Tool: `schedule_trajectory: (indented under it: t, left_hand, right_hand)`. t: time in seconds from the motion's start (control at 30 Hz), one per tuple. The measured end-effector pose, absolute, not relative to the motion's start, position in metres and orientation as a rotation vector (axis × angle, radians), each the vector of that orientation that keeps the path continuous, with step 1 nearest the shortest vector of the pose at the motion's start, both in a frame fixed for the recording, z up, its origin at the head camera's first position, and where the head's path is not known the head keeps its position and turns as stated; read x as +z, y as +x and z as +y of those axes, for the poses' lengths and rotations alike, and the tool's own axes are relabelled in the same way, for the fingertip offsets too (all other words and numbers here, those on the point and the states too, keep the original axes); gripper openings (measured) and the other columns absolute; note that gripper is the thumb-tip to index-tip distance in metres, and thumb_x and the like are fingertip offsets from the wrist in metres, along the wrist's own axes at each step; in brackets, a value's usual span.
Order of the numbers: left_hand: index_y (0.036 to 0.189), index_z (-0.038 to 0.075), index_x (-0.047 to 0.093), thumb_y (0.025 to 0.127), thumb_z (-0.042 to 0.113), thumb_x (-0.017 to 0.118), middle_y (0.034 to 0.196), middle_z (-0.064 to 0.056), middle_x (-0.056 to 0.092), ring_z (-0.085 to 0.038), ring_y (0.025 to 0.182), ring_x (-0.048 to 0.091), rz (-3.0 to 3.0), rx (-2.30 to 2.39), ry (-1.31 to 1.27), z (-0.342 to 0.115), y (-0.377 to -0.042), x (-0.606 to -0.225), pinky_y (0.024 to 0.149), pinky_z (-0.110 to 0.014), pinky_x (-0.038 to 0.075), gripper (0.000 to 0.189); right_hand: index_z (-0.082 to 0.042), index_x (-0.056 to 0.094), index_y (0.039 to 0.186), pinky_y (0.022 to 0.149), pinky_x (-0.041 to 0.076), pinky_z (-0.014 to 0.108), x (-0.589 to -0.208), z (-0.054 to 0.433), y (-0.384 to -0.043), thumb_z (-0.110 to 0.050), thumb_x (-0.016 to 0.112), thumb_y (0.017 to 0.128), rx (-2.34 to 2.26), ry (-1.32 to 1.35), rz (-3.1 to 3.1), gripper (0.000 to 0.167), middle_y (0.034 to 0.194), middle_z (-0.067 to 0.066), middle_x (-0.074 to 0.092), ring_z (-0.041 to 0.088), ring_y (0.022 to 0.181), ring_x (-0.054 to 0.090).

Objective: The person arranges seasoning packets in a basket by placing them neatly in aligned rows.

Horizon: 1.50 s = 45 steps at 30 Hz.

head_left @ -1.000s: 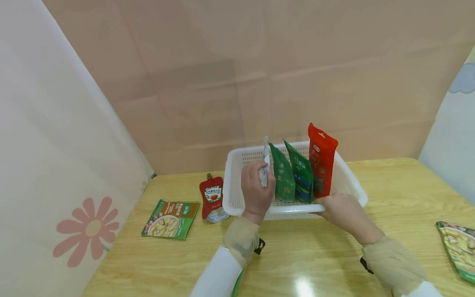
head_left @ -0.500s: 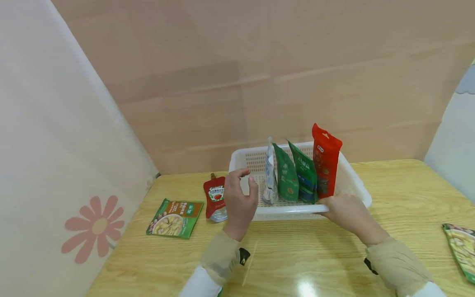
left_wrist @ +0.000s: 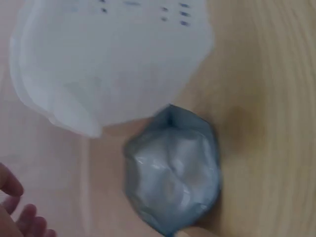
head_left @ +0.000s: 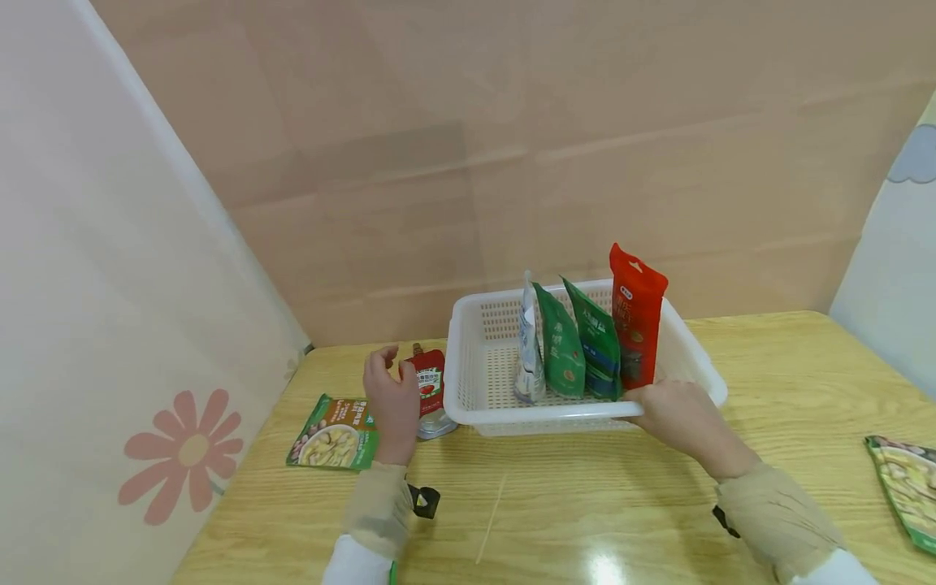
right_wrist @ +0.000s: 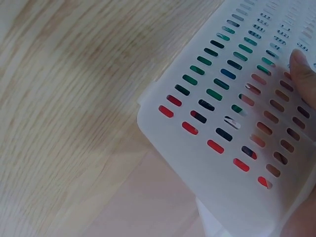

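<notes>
My left hand [head_left: 395, 402] hovers beside the red ketchup pouch [head_left: 430, 382], thumb and fingers apart with nothing between them. In the left wrist view, the pouch's silvery base [left_wrist: 173, 170] faces the camera, and fingertips [left_wrist: 32, 222] show at the lower left. My right hand [head_left: 680, 422] grips the front rim of a white perforated basket [head_left: 486, 418]; in the right wrist view its thumb [right_wrist: 303, 79] lies against the outer wall. Upright in the basket stand a white pouch [head_left: 528, 349], two green pouches [head_left: 561, 345] and a taller red packet [head_left: 638, 321].
A green and orange food packet [head_left: 336, 439] lies flat on the wooden table [head_left: 570, 504], partly behind the left hand. Another green packet [head_left: 907, 487] lies at the right edge. A brown paper backdrop [head_left: 512, 162] rises directly behind the basket.
My left hand has released the white pouch, which now stands in the basket, and has moved left to the ketchup pouch. The right hand stays on the rim.
</notes>
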<state>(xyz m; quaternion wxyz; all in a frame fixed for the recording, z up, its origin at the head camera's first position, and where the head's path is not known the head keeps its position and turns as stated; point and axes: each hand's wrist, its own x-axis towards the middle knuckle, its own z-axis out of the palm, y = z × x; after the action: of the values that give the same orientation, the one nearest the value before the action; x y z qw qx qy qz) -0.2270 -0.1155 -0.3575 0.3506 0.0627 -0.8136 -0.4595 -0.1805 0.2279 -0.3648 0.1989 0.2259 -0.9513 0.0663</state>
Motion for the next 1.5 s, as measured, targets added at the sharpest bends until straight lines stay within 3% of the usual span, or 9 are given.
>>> schedule_trajectory:
  t: [0.23, 0.37, 0.7, 1.0, 1.2, 1.4, 1.5]
  left_hand:
    - [0.13, -0.007, 0.045, 0.094, 0.022, 0.051, 0.126, -0.033, 0.047, -0.043, 0.107, 0.051, -2.489, -1.343, 0.381, -0.131, -0.235, -0.385, 0.088, -0.053, 0.046, 0.047]
    - [0.139, -0.01, 0.03, 0.095, 0.027, 0.049, 0.132, -0.04, 0.038, -0.052, 0.119, 0.043, -2.598, -1.369, 0.447, -0.132, -0.236, -0.39, 0.099, -0.059, 0.039, 0.061]
    - [0.139, -0.017, 0.019, 0.093, 0.027, 0.054, 0.136, -0.046, 0.029, -0.059, 0.127, 0.031, -2.554, -1.426, 0.531, -0.134, -0.245, -0.411, 0.108, -0.061, 0.029, 0.072]
    - [0.14, -0.014, 0.018, 0.087, 0.033, 0.062, 0.133, -0.043, 0.027, -0.056, 0.12, 0.038, -2.719, -1.346, 0.505, -0.134, -0.246, -0.411, 0.102, -0.061, 0.036, 0.084]
    - [0.135, -0.014, 0.024, 0.087, 0.039, 0.061, 0.123, -0.037, 0.035, -0.046, 0.106, 0.051, -2.814, -1.264, 0.517, -0.133, -0.243, -0.407, 0.094, -0.055, 0.045, 0.08]
    - [0.111, -0.011, 0.05, 0.086, 0.04, 0.061, 0.098, -0.023, 0.062, -0.028, 0.081, 0.059, -2.837, -1.239, 0.486, -0.134, -0.24, -0.404, 0.072, -0.038, 0.051, 0.059]
    - [0.098, -0.007, 0.059, 0.086, 0.042, 0.06, 0.09, -0.017, 0.065, -0.022, 0.073, 0.056, -2.863, -1.238, 0.472, -0.136, -0.24, -0.405, 0.064, -0.031, 0.046, 0.05]
  right_hand:
    - [-0.024, 0.058, 0.066, 0.043, 0.028, 0.022, -0.365, 0.228, -0.18, -0.022, 0.077, 0.076, 0.203, 0.622, -2.695, 0.022, 0.052, -0.012, 0.044, 0.006, 0.047, 0.034]
    - [-0.024, 0.057, 0.066, 0.042, 0.029, 0.023, -0.365, 0.228, -0.18, -0.024, 0.078, 0.076, 0.189, 0.619, -2.694, 0.023, 0.052, -0.011, 0.045, 0.006, 0.047, 0.035]
    - [-0.021, 0.061, 0.068, 0.041, 0.028, 0.023, -0.373, 0.229, -0.184, -0.023, 0.079, 0.074, 0.218, 0.641, -2.624, 0.019, 0.051, -0.01, 0.046, 0.009, 0.045, 0.036]
    - [-0.024, 0.059, 0.068, 0.041, 0.031, 0.024, -0.365, 0.228, -0.181, -0.024, 0.079, 0.075, 0.168, 0.638, -2.646, 0.021, 0.052, -0.011, 0.048, 0.006, 0.046, 0.037]
    - [-0.024, 0.059, 0.068, 0.041, 0.031, 0.025, -0.365, 0.227, -0.181, -0.024, 0.079, 0.075, 0.159, 0.625, -2.661, 0.021, 0.052, -0.009, 0.049, 0.008, 0.046, 0.038]
    - [-0.024, 0.061, 0.069, 0.041, 0.031, 0.025, -0.363, 0.226, -0.18, -0.025, 0.078, 0.076, 0.16, 0.63, -2.677, 0.019, 0.052, -0.01, 0.048, 0.008, 0.046, 0.038]
    - [-0.024, 0.062, 0.07, 0.042, 0.031, 0.025, -0.362, 0.226, -0.18, -0.024, 0.077, 0.077, 0.174, 0.618, -2.701, 0.017, 0.052, -0.01, 0.047, 0.008, 0.047, 0.037]
